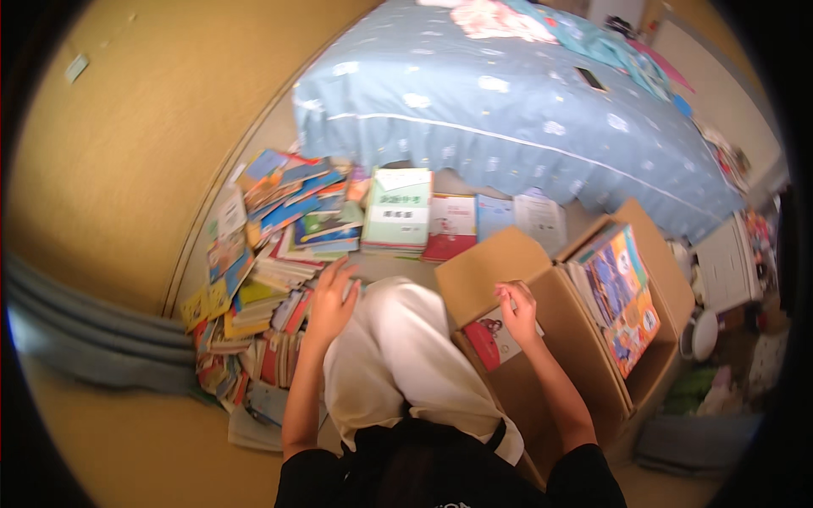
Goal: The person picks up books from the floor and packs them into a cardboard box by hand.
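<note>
My left hand (pixel 334 302) is open with fingers spread, beside my left knee and close to the piled books (pixel 275 275). It holds nothing. My right hand (pixel 518 310) is curled closed over the near open cardboard box (pixel 542 394); no object shows between its fingers. Just below it, a red and white book (pixel 498 339) lies inside that box, partly covered by my hand and wrist. In the box's far compartment (pixel 652 364), colourful books (pixel 622 292) stand packed together, a purple and orange cover uppermost.
Along the bed (pixel 474 93) stand a stack of pale green books (pixel 398 212), a red and white book stack (pixel 450 227), a blue book (pixel 494 217) and a white one (pixel 539 220). A phone (pixel 590 79) lies on the bed. A grey-blue rolled bundle (pixel 93 330) sits at left.
</note>
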### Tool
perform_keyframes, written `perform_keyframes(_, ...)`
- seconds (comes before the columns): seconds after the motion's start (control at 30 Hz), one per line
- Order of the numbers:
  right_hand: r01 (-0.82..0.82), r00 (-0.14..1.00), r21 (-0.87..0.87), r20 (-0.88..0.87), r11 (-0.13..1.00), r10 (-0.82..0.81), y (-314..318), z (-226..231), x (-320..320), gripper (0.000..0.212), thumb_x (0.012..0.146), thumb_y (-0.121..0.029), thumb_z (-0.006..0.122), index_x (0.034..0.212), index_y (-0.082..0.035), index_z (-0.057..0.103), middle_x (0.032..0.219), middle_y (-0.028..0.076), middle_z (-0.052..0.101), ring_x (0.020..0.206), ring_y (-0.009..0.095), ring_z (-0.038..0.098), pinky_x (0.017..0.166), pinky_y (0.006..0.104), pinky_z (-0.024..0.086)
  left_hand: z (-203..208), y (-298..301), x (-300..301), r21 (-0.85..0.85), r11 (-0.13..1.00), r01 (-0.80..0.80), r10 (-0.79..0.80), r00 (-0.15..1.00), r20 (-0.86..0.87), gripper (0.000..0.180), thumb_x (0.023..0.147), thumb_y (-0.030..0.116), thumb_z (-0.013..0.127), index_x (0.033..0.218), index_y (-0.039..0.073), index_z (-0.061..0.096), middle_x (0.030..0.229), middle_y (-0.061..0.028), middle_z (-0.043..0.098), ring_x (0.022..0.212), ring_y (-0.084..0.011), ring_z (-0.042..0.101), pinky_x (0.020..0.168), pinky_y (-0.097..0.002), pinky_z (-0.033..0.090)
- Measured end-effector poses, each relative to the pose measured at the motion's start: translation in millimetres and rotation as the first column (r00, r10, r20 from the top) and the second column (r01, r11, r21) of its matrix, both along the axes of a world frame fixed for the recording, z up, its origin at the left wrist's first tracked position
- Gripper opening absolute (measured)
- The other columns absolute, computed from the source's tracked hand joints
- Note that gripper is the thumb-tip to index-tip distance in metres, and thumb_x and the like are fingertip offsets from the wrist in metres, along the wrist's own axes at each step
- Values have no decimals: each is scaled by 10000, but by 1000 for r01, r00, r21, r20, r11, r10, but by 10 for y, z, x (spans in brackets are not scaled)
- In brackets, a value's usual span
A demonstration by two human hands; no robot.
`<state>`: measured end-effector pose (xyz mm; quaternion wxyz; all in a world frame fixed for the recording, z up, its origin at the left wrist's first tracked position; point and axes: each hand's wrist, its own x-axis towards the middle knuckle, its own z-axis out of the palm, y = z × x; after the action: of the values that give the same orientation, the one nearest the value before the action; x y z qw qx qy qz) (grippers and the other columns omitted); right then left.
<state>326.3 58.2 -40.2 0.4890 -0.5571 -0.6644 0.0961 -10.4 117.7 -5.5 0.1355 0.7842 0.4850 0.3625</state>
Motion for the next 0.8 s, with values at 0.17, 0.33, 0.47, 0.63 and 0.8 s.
perform_keyframes(0.17,-272,961,4,-58,962,272,295,90,-1284,103,768,30,496,832,4,573,680,91,578,648,223,543,602,311,430,-264,-374,-1392,-80,948,-307,313,947,69,205,781,52,516,975,-5,541,994,-184,531,920,-354,498,788,-393,406)
perform_keyframes(0.33,-395,914,-42,-125,918,387,509,170,-2399,105,783,23,495,847,3,577,712,85,584,651,196,548,603,283,429,-595,-747,-2261,-391,795,-464,532,843,80,190,812,95,486,960,-8,547,944,-189,541,884,-347,513,771,-384,412)
perform_keyframes(0.47,-520,849,-96,-166,849,501,723,118,-3324,104,805,-10,492,864,0,577,733,84,588,658,185,556,595,271,437,-1313,-876,-2895,-385,773,-505,562,826,43,248,843,171,481,1001,-6,553,975,-167,568,888,-286,558,757,-336,439)
perform_keyframes(0.63,-589,804,-266,-287,763,521,1192,-266,-4247,109,805,-47,514,881,-4,580,753,92,599,693,171,576,611,255,449,-1618,-685,-3055,-606,728,-321,580,761,293,276,839,185,487,1021,-16,540,949,-137,580,879,-223,558,767,-306,433)
perform_keyframes(0.8,-656,749,-545,-387,523,537,2025,-905,-4645,189,806,-135,507,924,-8,581,809,91,620,726,139,582,635,249,460,-2007,-61,-3093,-648,760,-45,519,642,564,273,834,164,470,1002,-42,536,894,-116,590,836,-177,543,741,-275,429)
